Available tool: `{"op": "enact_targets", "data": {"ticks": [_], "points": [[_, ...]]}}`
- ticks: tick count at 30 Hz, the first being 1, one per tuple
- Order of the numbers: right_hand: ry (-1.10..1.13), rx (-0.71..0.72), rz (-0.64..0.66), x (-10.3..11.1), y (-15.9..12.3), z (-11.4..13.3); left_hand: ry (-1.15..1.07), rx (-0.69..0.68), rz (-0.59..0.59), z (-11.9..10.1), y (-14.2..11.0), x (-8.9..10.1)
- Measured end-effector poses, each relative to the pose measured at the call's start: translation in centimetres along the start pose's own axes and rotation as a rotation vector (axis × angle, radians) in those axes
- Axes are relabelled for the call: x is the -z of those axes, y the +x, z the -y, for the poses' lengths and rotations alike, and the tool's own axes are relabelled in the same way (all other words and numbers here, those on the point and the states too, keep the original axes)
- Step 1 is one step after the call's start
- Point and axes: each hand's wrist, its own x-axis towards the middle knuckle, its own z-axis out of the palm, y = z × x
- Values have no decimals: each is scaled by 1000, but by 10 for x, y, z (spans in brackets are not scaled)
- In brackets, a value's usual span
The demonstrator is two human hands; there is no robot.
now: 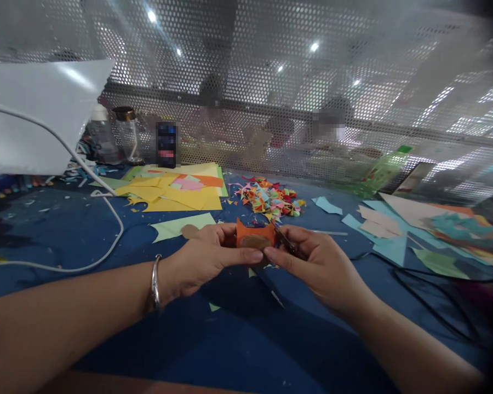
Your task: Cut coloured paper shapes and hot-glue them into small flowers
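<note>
In front of me, my left hand [207, 249] is closed, thumb on top, around a small piece of orange paper [246, 232] with a curved, cut-out upper edge. A round brown disc [255, 242] lies against the paper under the thumbs. My right hand [318, 260] is closed too; its thumb tip meets the disc's right side. Between its fingers sits a dark metal tool that looks like small scissors [287, 242], partly hidden. A tan disc [190, 231] lies on pale green paper [164, 230] beyond my left hand. Below the hands lies a thin pointed tool [277, 299], blurred.
Colourful paper scraps [271, 198] are heaped behind the hands. Yellow sheets [181, 200] lie at the back left, near a phone [166, 145] and bottles [127, 134]. A white cable [117, 219] loops at left. Cut papers [388, 224] and a black cable [427, 301] lie right.
</note>
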Motion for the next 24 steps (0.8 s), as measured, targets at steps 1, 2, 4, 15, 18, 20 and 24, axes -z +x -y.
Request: {"op": "enact_targets", "data": {"ticks": [1,2,4,15,18,20,24], "points": [[4,5,-7,-1,0,1,-14,-12,7,1,0,-1],[4,10,-12,-1,0,1,-20,-26,13,1,1,-1],[-9,23,-26,-2,0,2,-23,-56,25,3,2,0],[159,-128,101,7,-6,2,96,-41,-214,-2,11,4],[152,-182,136,4,-5,3,72,-57,-229,-3,10,4],[156,-209,149,2,-4,4,54,-79,-223,-3,10,4],[177,-231,143,0,-3,6,15,-132,-198,-3,8,5]]}}
